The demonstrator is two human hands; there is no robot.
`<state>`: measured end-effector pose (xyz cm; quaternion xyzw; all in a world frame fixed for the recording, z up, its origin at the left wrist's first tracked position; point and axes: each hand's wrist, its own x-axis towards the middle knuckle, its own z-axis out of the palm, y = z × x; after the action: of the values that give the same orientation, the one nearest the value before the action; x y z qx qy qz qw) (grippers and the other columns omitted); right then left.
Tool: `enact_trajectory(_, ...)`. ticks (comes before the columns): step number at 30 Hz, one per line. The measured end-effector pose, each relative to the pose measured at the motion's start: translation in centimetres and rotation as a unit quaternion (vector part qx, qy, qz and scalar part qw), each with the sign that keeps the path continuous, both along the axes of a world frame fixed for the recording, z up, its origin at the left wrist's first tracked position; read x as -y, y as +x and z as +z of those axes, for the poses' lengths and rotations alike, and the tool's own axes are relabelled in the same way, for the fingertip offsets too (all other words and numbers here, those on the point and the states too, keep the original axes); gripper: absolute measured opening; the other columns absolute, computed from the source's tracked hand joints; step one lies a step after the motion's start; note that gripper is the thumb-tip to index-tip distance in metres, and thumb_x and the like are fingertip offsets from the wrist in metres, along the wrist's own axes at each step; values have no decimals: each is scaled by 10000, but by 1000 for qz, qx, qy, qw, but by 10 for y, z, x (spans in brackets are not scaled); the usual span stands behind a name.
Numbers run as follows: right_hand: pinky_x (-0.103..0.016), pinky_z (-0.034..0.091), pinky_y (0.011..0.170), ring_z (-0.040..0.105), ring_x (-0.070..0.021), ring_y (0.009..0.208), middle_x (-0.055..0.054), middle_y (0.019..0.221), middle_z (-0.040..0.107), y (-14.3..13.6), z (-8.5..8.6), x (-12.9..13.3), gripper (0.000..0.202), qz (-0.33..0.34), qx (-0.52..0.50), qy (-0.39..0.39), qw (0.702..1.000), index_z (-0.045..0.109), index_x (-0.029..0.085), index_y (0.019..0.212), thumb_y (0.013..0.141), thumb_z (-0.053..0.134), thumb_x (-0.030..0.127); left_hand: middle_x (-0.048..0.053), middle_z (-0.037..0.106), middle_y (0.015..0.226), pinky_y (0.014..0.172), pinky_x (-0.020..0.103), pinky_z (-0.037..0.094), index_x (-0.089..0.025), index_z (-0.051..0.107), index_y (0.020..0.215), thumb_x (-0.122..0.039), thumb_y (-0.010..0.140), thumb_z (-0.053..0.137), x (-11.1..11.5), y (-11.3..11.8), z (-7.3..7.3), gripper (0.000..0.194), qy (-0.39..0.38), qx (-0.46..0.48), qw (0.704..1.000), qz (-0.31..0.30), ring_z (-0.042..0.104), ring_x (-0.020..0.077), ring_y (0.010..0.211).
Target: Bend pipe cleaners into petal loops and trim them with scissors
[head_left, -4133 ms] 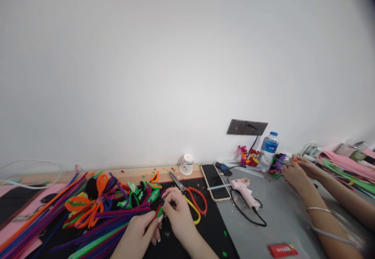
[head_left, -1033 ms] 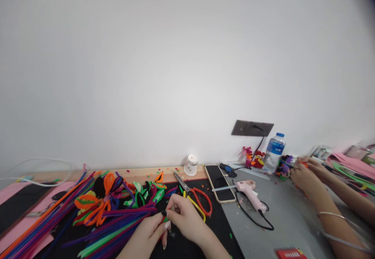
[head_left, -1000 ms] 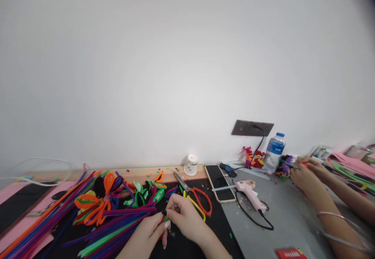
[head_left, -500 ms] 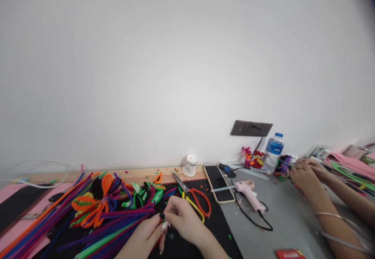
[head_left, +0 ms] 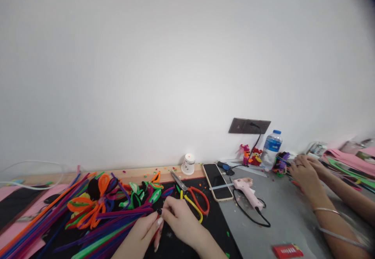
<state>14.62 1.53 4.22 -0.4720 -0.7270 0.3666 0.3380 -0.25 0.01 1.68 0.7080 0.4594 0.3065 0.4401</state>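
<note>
My left hand [head_left: 143, 231] and my right hand [head_left: 181, 220] meet at the fingertips over a black mat [head_left: 218, 235]. Both are closed in a pinch on a thin red pipe cleaner [head_left: 154, 236], mostly covered by the fingers. Scissors [head_left: 191, 198] with one red and one yellow handle lie just beyond my right hand, blades pointing away. To the left spreads a bundle of purple, blue and green pipe cleaners [head_left: 111, 233]. Behind it are an orange pipe-cleaner flower [head_left: 101, 202] and several green leaf-shaped loops [head_left: 136, 194].
Right of the mat lie a phone [head_left: 217, 181] and a pink glue gun [head_left: 248, 193] with a black cord. A white paper cup [head_left: 188, 164] and a water bottle [head_left: 272, 147] stand near the wall. Another person's hands [head_left: 306, 169] work at the right. A red packet [head_left: 287, 250] lies in front.
The view has shifted slightly, moving most things a little to the left. My hands stay together in their pinch, and slightly more of the red pipe cleaner shows.
</note>
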Motion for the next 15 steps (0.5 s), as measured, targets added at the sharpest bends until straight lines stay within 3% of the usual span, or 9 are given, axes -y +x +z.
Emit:
enact_trajectory(5,-161,273,488,387,-65,525,61,550,395,1,-1,2,230,30,54,34,997,394,174,603,833,403,180,-22,515,499,550,221,424,-221,505,651,-525,821,304,5,-1,3,402,10,8,999,40,497,148,517)
enact_trajectory(15,-165,266,502,379,-66,540,61,583,378,-1,5,4,214,62,60,74,994,342,188,635,842,358,134,-31,479,488,462,197,404,-214,548,671,-621,763,365,5,1,-3,456,-33,71,996,40,461,131,476)
